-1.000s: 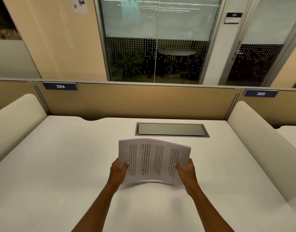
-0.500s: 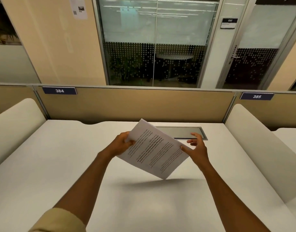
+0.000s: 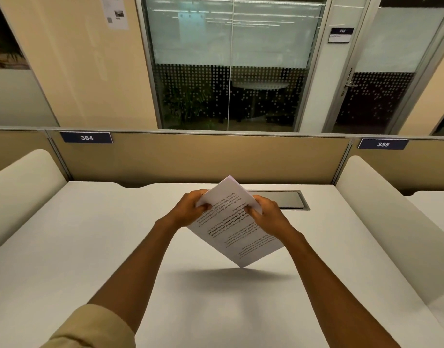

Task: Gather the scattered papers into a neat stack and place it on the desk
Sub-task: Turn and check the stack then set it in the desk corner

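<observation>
Desk: big pale surface filling the lower view, running out to a tan partition at the back, and bare around the hands.
Partition: tan panel across the far edge of the desk, carrying two dark number plates, 384 on the left and 385 on the right.
Side dividers: rounded cream panels rise on both flanks, left one and right one.
Glass wall: beyond the partition, frosted above, dotted below, with a plant and a round table dimly seen through it.
Cable hatch: grey recessed flap set in the desk near the back, partly hidden behind the sheets.
Paper stack: here it is, up in the air over the middle of the desk, turned on the diagonal with one corner pointing down and one up; printed text faces the camera, upside down. It is clear of the desk, with its shadow lying on the surface below.
Left hand: clamped on the stack's upper left edge, thumb on the front face, fingers curled behind.
Right hand: gripping the upper right edge, thumb pressed onto the printed side.
Sleeve: beige cuff on the left arm, at the bottom edge.
</observation>
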